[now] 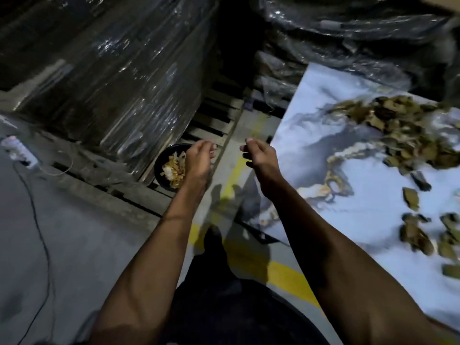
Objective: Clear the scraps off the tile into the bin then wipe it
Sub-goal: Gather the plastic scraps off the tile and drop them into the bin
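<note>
Your left hand [199, 158] and right hand [258, 158] hover apart, fingers loosely curled and holding nothing. Just under your left fingers sits the black bin [159, 168], scraps inside. Right of your right fingers lies the marbled tile [348, 170], its scraps [403, 130] heaped farther out. Beyond stand wrapped pallets [112, 83]. No writing is legible.

Your single head view: wide-angle, looking forward and steeply down from standing height. Your own forearms reach out from bottom edge to mid-frame. Concrete floor [74, 245] fills left, marbled tile [361, 220] right, close below. Edges bend, blurred.
</note>
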`<move>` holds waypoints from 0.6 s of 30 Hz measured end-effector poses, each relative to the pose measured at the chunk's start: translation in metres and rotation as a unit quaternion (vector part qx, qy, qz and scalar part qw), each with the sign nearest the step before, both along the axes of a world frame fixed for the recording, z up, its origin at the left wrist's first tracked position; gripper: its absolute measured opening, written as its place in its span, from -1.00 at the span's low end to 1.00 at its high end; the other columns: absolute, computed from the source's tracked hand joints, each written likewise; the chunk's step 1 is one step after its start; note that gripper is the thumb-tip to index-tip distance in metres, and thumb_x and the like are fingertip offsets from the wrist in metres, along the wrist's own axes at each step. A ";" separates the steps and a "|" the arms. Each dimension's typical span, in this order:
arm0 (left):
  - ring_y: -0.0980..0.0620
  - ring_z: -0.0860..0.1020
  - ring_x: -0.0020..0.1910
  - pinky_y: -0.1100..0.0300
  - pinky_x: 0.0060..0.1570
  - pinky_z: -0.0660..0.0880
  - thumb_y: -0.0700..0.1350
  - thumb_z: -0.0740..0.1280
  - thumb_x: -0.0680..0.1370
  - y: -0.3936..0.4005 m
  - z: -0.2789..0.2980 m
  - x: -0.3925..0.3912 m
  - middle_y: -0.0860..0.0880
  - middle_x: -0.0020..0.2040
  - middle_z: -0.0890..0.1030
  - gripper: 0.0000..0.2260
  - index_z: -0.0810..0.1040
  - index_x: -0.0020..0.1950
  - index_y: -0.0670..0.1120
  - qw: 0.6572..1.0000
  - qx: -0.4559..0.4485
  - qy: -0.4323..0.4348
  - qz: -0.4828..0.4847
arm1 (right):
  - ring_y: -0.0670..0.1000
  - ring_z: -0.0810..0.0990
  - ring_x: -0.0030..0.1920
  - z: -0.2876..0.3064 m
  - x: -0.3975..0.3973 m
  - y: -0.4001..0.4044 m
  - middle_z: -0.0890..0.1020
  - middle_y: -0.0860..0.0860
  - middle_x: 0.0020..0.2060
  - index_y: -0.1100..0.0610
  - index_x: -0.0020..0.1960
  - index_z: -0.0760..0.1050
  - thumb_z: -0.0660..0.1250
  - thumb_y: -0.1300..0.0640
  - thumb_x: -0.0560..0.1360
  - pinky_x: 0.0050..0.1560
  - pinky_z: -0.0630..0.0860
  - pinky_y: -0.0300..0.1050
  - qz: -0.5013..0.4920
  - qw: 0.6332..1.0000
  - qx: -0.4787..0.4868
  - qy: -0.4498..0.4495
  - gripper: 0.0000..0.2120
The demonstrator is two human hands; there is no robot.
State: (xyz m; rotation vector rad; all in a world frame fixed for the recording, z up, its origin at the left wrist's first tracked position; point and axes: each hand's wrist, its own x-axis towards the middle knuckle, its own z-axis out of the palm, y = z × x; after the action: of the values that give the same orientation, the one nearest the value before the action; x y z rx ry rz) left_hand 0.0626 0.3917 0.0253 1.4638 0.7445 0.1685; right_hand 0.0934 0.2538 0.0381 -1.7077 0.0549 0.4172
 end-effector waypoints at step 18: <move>-0.18 0.51 0.21 -0.02 0.14 0.42 0.19 -0.05 0.66 -0.209 0.027 -0.046 -0.19 0.29 0.51 -0.42 0.47 0.29 -0.24 0.972 -0.109 0.040 -0.206 | 0.07 0.52 0.18 0.017 -0.124 -0.237 0.57 0.11 0.24 0.17 0.27 0.48 0.12 -0.03 0.66 0.14 0.41 -0.05 -0.274 0.957 0.075 0.058 -0.65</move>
State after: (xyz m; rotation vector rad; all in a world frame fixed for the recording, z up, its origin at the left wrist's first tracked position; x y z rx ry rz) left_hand 0.0162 0.1824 0.0520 1.3877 0.4908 -0.2850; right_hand -0.0307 0.0164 0.0556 -1.4408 0.5559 0.1008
